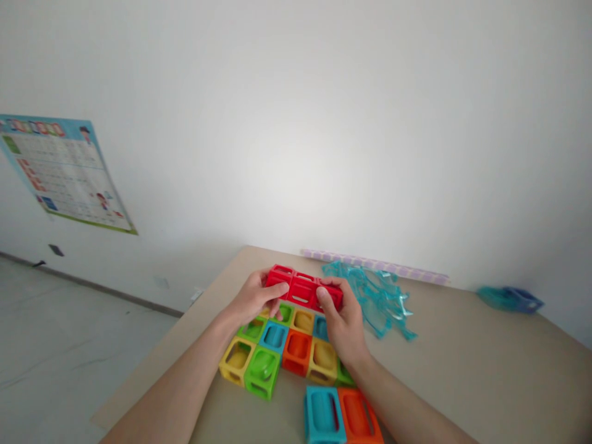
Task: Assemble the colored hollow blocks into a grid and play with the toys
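Observation:
A row of red hollow blocks point(303, 290) is held up between both hands. My left hand point(258, 297) grips its left end, thumb along the front. Around the right end, my right hand point(341, 311) is closed with its thumb pressed on the front face. Below the row, joined hollow blocks in several colours lie on the table, among them an orange block point(296, 348), a green block point(263, 368) and a yellow block point(237, 357). My right wrist and forearm hide part of that group.
Nearer me sit a blue block point(324, 414) and another orange block point(358, 414). Clear teal plastic pieces point(377, 299) lie to the right. A purple patterned strip point(374, 263) runs along the wall. At the table's point(485, 370) far right is a blue container point(520, 300).

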The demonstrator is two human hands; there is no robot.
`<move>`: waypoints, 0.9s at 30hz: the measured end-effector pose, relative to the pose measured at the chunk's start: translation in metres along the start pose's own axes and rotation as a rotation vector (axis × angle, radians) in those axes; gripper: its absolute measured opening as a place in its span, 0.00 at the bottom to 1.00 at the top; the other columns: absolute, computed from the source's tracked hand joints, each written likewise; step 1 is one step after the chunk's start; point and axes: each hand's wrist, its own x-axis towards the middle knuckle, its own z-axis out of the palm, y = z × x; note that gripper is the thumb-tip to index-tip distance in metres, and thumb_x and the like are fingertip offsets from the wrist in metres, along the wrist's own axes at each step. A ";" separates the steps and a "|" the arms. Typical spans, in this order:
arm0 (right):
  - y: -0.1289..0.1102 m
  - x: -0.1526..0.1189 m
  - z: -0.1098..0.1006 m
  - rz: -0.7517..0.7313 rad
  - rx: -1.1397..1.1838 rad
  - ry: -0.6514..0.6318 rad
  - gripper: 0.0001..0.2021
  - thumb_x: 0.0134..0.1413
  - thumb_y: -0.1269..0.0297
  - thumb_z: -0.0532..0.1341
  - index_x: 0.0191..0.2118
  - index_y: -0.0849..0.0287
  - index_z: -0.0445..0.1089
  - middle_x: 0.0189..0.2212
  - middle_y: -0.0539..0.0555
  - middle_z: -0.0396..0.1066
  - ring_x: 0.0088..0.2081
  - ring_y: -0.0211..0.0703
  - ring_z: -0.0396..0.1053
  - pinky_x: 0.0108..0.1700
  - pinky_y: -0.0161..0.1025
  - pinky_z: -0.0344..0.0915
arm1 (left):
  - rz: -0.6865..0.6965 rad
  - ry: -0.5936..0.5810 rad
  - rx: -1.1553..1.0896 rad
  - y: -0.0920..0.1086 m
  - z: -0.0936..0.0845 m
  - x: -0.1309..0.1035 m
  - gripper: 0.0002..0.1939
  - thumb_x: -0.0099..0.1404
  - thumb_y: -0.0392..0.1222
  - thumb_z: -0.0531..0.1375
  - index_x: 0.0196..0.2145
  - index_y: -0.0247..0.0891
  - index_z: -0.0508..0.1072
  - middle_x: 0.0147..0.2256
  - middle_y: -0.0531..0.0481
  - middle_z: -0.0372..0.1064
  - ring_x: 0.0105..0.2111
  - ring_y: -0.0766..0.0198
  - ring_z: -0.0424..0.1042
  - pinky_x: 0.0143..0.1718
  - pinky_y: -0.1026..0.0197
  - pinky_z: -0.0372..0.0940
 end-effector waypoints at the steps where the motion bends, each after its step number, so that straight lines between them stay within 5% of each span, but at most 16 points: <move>1: 0.000 0.000 0.000 0.005 0.002 -0.004 0.12 0.60 0.53 0.58 0.42 0.56 0.65 0.37 0.53 0.71 0.38 0.44 0.70 0.40 0.40 0.67 | -0.008 -0.005 0.007 -0.001 0.000 0.001 0.20 0.55 0.46 0.67 0.42 0.31 0.74 0.19 0.51 0.70 0.10 0.72 0.61 0.17 0.61 0.68; 3: 0.001 0.000 0.000 0.013 -0.005 -0.018 0.12 0.61 0.53 0.57 0.43 0.56 0.64 0.37 0.53 0.71 0.38 0.43 0.70 0.40 0.40 0.68 | -0.012 0.008 -0.006 -0.002 0.000 0.002 0.19 0.54 0.46 0.67 0.40 0.30 0.75 0.20 0.50 0.71 0.11 0.69 0.63 0.18 0.60 0.69; 9: -0.005 -0.003 0.000 -0.065 -0.053 -0.132 0.23 0.49 0.58 0.68 0.48 0.55 0.59 0.40 0.54 0.69 0.38 0.45 0.70 0.41 0.43 0.69 | 0.030 0.119 -0.067 0.002 0.003 0.003 0.33 0.53 0.44 0.67 0.56 0.41 0.65 0.36 0.45 0.75 0.27 0.57 0.76 0.22 0.59 0.71; 14: -0.003 -0.001 0.000 -0.128 -0.145 -0.159 0.20 0.48 0.62 0.67 0.45 0.55 0.62 0.40 0.54 0.69 0.40 0.47 0.69 0.43 0.45 0.69 | 0.070 0.067 -0.103 0.002 0.004 0.001 0.24 0.56 0.45 0.66 0.50 0.40 0.69 0.37 0.45 0.75 0.29 0.58 0.76 0.26 0.59 0.71; 19: 0.000 0.000 0.001 0.022 0.068 -0.154 0.23 0.46 0.60 0.69 0.46 0.56 0.62 0.37 0.52 0.73 0.37 0.46 0.72 0.41 0.43 0.70 | 0.212 0.034 -0.075 0.000 -0.006 0.000 0.33 0.42 0.35 0.73 0.48 0.38 0.70 0.39 0.46 0.75 0.37 0.58 0.75 0.39 0.60 0.68; 27: -0.006 -0.004 0.000 -0.016 0.060 -0.188 0.21 0.44 0.60 0.71 0.43 0.55 0.64 0.36 0.52 0.73 0.35 0.44 0.72 0.38 0.40 0.70 | 0.246 0.033 0.088 0.003 -0.021 -0.001 0.25 0.41 0.35 0.73 0.39 0.34 0.74 0.33 0.49 0.76 0.30 0.62 0.73 0.34 0.64 0.68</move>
